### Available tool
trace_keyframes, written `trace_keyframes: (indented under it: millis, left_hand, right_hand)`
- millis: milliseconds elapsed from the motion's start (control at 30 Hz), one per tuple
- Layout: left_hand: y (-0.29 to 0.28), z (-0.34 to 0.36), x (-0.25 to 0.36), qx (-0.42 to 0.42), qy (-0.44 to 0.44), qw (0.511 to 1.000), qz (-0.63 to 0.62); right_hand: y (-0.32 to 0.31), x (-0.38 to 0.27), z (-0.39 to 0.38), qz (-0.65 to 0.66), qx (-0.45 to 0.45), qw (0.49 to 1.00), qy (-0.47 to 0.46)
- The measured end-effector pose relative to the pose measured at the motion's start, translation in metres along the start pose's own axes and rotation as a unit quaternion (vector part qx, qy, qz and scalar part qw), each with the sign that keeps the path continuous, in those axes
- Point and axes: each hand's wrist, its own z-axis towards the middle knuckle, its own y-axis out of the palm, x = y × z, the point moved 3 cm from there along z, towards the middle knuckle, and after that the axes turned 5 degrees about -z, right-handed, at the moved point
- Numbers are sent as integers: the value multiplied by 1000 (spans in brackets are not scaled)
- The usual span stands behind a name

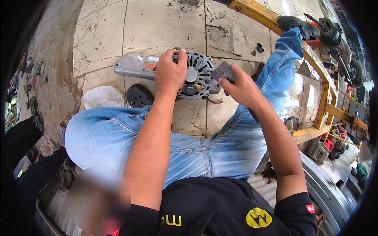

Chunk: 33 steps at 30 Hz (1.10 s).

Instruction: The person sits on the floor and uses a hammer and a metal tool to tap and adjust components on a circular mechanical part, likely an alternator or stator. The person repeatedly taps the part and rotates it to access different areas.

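Observation:
A round slotted metal housing (195, 63), like an alternator's back, lies on the tiled floor in front of me, wires at its lower right. My left hand (171, 70) rests on its upper left, fingers curled round a small piece I cannot make out. My right hand (242, 84) grips a dark, flat, rectangular block (223, 70) beside the housing's right side. An elongated silver metal cover (130, 65) with an orange striped patch lies to the left. A black perforated clog (138, 96) and a white bag (102, 96) sit below it.
My jeans-clad legs surround the work. Thin rods (224, 51) and small parts lie beyond. A yellow metal frame (256, 15) runs along the right, with machinery (334, 39) and red containers (328, 144). Another person's dark-clothed legs (37, 169) are at the left edge.

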Motion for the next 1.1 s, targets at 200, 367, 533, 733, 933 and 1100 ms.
trace_keyframes:
  millis: [200,367,533,733,933,1100]
  left_hand:
    - [-2,0,0,-11,-11,1000,4]
    - [-1,0,1,-13,-20,999,20]
    - [-2,-1,3,-11,-18,1000,7]
    - [-2,1,-1,-18,-19,1000,9]
    - [-3,1,4,-23,-26,999,3]
    - [-3,1,2,-17,-18,1000,11]
  right_hand:
    - [-1,-11,1,-69,2,997,-19]
    - [-3,-18,3,-49,-38,998,10]
    - [-4,-13,6,-109,-21,993,-35]
    - [-13,-27,2,-249,-15,966,-75]
    - [-10,-16,0,-228,27,964,-135]
    - [-8,-17,-1,-234,57,931,-274]
